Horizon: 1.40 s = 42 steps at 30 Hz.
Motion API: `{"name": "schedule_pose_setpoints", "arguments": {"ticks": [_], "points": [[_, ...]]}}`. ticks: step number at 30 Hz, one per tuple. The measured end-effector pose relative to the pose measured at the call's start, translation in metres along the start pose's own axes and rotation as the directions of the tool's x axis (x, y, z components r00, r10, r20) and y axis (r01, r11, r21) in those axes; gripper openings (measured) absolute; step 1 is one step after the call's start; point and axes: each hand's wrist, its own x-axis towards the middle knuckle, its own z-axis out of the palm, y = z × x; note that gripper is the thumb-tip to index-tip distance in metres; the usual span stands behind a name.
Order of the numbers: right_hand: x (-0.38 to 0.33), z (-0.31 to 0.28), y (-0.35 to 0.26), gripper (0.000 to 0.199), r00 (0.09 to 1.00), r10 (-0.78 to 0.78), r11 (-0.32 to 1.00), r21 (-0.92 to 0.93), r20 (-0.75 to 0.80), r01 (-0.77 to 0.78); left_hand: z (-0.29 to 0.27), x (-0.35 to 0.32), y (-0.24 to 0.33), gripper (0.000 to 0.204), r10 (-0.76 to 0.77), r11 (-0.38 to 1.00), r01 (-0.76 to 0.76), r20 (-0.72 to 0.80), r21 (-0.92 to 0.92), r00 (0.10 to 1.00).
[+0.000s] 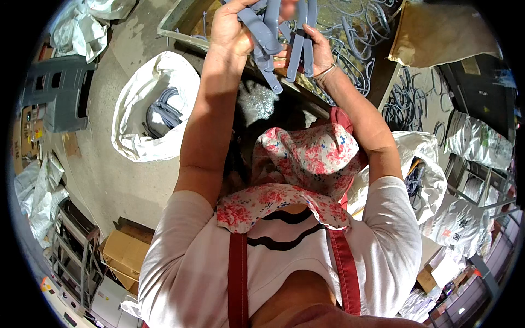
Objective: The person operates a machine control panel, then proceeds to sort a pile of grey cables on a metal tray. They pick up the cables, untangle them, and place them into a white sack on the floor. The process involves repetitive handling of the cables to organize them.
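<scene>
At the top of the head view, both my hands hold a bunch of flat grey-blue plastic strips [263,39]. My left hand [227,31] is closed round the strips on the left side, with its fingers partly hidden behind them. My right hand [322,53] grips the right part of the bunch, thumb in front and fingers behind. Several strip ends hang down between the hands, some with rounded tips. The bunch is above the near edge of a shallow tray-like worktable [188,38], where many thin curved grey pieces [358,38] lie tangled.
Left of my left arm stands an open white sack [123,117] with grey strips [164,112] inside. Another white sack [432,188] is beside my right arm. Brown cardboard [443,35] covers the worktable's right end. A grey plastic stool [57,90] and a cardboard box [126,254] are at left.
</scene>
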Motion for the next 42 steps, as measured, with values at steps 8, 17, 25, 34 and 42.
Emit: {"name": "schedule_pose_setpoints", "arguments": {"ticks": [8,17,25,34,42], "points": [[-0.003,0.005,0.004,0.066,1.0,0.001,1.0,0.011,-0.009,-0.001,-0.003,0.002,0.0,0.041,-0.031,0.999,0.031,0.035,0.007,0.999],[0.001,-0.02,0.002,0.057,0.947,-0.02,0.952,0.297,0.321,-0.08,0.006,-0.006,-0.003,0.046,-0.108,0.994,0.108,0.025,0.014,0.994],[-0.011,0.001,-0.007,0.046,0.995,-0.062,0.998,0.01,0.082,0.061,-0.01,-0.016,-0.001,0.049,-0.138,0.987,0.139,-0.015,0.082,0.99],[-0.032,0.026,-0.053,0.017,0.767,-0.545,0.736,-0.631,-0.338,0.245,-0.035,0.011,-0.002,0.045,-0.06,0.993,0.088,0.311,-0.077,0.949],[-0.064,0.123,-0.088,0.044,0.554,-0.824,-0.083,-0.941,-0.121,-0.329,-0.019,0.009,-0.023,0.037,0.098,0.852,-0.035,-0.095,0.522,0.991]]}}
